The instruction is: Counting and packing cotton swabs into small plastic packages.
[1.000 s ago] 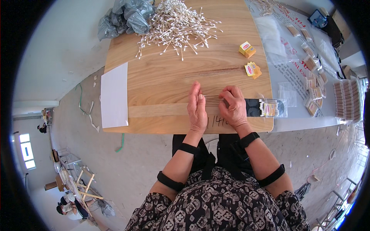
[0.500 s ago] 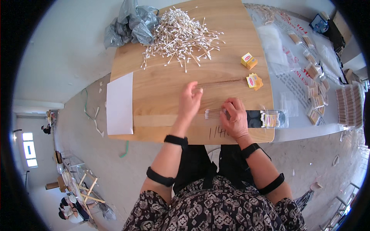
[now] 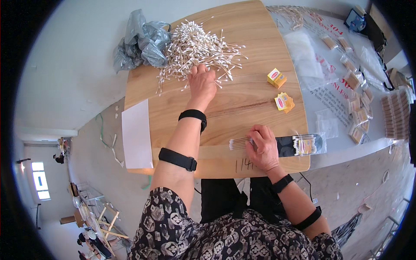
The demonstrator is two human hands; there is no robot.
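Note:
A large heap of white-tipped cotton swabs [image 3: 195, 47] lies at the far left of the wooden table [image 3: 242, 93]. At its near edge my left hand [image 3: 202, 86] reaches in, fingers curled down onto swabs; the fingertips are partly hidden. Near the front edge my right hand [image 3: 263, 147] is closed over a small row of cotton swabs [image 3: 238, 143], whose ends stick out to the left. Just right of that hand lies a dark strip [image 3: 285, 146], and on it a clear bag with swabs and a yellow card [image 3: 305, 145].
Two small stacks of yellow cards [image 3: 277, 78] [image 3: 284, 102] lie at the right. Grey plastic bags [image 3: 145, 41] sit beside the heap, and a white sheet [image 3: 137, 134] at the left edge. A plastic-covered surface [image 3: 320, 86] on the right bears several swab packs [image 3: 359, 116].
My left hand has moved away from me to the swab heap, its fingers now curled onto swabs. My right hand stays over the small row. The view has shifted slightly.

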